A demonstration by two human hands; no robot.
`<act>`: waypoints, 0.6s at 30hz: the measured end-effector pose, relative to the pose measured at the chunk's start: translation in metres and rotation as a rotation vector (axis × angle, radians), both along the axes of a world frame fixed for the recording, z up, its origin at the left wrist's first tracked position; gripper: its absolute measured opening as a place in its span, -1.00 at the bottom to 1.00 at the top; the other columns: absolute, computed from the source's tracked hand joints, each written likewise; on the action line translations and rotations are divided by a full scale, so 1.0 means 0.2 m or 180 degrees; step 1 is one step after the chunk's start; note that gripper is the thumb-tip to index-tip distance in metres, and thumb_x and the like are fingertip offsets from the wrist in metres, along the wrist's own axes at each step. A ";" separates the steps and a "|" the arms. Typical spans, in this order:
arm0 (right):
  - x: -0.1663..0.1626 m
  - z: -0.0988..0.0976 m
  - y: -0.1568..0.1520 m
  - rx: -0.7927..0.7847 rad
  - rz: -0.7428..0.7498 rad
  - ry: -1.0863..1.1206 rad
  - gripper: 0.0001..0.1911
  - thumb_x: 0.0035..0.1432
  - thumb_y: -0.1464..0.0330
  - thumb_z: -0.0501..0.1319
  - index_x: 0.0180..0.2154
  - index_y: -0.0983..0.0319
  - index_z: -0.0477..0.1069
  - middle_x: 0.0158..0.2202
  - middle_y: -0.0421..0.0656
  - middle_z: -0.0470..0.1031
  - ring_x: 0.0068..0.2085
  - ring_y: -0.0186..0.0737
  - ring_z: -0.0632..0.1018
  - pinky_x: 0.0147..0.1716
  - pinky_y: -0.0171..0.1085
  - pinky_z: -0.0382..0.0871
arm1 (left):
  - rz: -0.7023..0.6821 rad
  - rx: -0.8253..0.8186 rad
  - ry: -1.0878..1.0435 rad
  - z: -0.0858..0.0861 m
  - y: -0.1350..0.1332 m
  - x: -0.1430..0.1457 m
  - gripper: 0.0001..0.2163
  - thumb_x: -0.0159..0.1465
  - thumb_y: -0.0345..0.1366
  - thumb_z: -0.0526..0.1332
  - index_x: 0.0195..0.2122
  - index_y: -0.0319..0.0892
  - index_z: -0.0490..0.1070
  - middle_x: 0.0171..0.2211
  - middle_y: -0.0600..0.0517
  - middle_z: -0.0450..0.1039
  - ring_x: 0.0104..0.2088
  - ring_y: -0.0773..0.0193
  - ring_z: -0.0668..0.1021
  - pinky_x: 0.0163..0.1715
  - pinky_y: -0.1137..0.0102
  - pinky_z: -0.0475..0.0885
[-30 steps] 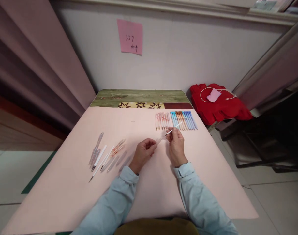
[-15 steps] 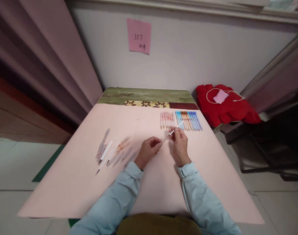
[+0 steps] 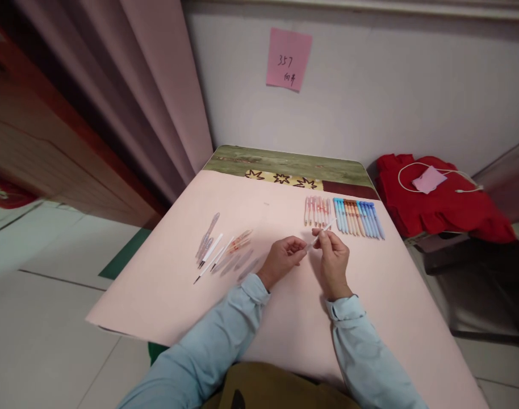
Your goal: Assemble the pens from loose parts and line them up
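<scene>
Over the middle of the table, my left hand pinches a clear pen barrel. My right hand grips a white pen refill between thumb and fingers. The refill's lower end is in or right at the barrel's opening; my fingers partly hide which. To the left lie loose white refills with dark tips. Around them are clear pen parts, orange-patterned pieces and greyish translucent pieces. Beyond my right hand, pink-topped pens lie in a row beside blue and brown pens.
A pale pink sheet covers the table, with a green patterned strip at the far edge. Against the wall, a red cloth carries a white cable and pink note. A pink curtain hangs left.
The refill has slid further into the barrel, with less of it showing between my hands. My view has turned left, so everything sits further right.
</scene>
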State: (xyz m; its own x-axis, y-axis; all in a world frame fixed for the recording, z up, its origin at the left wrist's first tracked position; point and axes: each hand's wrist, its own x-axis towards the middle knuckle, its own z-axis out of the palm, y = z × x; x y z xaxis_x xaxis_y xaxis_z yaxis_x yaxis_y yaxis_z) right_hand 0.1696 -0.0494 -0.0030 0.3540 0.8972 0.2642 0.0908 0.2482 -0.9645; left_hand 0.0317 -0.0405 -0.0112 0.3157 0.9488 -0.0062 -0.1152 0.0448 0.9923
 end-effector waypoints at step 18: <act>-0.07 -0.05 -0.01 -0.0390 0.1160 0.0311 -0.64 0.08 0.26 0.37 -0.06 0.16 0.50 -0.18 -0.11 0.60 -0.15 -0.15 0.58 -0.09 -0.15 0.45 | 0.1223 -0.0202 -0.0704 0.00 0.03 -0.03 -0.80 0.03 -0.28 0.39 -0.34 -0.18 0.49 -0.44 0.10 0.42 -0.42 0.38 0.40 -0.36 0.44 0.29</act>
